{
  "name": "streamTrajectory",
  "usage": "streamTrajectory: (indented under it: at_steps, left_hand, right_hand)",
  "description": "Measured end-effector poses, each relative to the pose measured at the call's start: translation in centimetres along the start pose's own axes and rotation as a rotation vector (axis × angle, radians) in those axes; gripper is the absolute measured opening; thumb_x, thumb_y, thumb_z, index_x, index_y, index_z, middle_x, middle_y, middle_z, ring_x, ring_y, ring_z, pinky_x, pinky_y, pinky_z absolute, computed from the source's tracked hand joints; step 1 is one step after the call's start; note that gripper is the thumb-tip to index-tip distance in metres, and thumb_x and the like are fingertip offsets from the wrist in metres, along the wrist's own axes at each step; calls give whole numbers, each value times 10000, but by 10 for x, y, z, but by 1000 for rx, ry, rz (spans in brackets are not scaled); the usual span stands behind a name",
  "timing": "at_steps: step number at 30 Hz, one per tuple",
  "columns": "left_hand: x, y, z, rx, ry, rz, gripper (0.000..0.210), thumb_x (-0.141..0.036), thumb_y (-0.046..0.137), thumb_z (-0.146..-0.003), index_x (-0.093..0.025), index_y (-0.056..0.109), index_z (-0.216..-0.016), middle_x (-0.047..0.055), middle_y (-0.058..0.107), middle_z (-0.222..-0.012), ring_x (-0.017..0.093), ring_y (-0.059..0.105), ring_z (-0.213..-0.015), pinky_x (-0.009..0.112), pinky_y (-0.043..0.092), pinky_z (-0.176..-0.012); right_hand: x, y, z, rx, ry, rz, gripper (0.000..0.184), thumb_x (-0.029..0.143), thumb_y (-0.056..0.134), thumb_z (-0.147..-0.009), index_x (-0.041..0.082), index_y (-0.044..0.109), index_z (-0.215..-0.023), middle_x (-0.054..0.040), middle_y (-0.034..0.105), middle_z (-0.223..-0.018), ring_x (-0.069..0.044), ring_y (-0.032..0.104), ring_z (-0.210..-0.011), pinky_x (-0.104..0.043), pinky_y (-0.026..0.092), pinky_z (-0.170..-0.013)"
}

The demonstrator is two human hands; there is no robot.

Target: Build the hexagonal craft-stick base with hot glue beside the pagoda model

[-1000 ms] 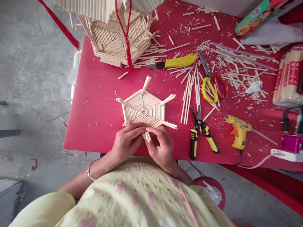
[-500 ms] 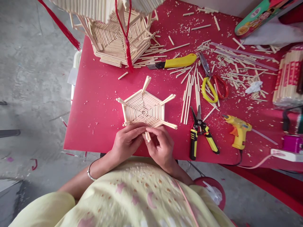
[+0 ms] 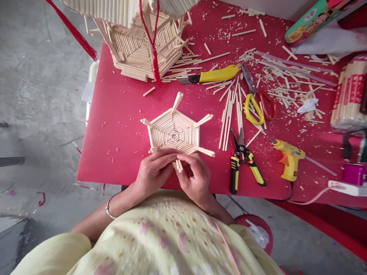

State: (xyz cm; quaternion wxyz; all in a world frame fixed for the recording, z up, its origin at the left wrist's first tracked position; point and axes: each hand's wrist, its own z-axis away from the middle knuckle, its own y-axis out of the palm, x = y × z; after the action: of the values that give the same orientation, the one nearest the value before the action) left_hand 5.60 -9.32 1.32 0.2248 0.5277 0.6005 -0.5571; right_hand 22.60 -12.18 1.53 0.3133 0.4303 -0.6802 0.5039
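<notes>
A six-sided base made of thin wooden sticks (image 3: 183, 130) lies on the red table before me, with paired stick posts standing out from its corners. At its near corner, my left hand (image 3: 155, 168) and my right hand (image 3: 196, 175) meet, fingertips pinched around the stick post (image 3: 179, 165) there. Both hands are closed, and the post's end shows between them. My fingers cover the base's near edge.
A larger stick structure (image 3: 132, 63) with red tassels stands at the back left. To the right lie a utility knife (image 3: 219, 73), scissors (image 3: 254, 103), cutters (image 3: 242, 160), a yellow glue gun (image 3: 291, 156) and many loose sticks (image 3: 228, 118). The table's near edge (image 3: 109, 182) runs beside my wrists.
</notes>
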Motion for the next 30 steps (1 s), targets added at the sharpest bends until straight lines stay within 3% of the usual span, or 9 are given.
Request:
streamTrajectory:
  at_steps: [30]
  left_hand:
    - [0, 0, 0, 1, -9, 17, 300, -69, 658, -924, -190, 758, -1179, 108, 763, -1170, 178, 746, -1050, 266, 613, -920]
  right_hand:
    - [-1, 0, 0, -3, -1, -4, 336, 123, 688, -933, 260, 657, -1239, -50, 707, -998, -186, 697, -938, -337, 621, -835]
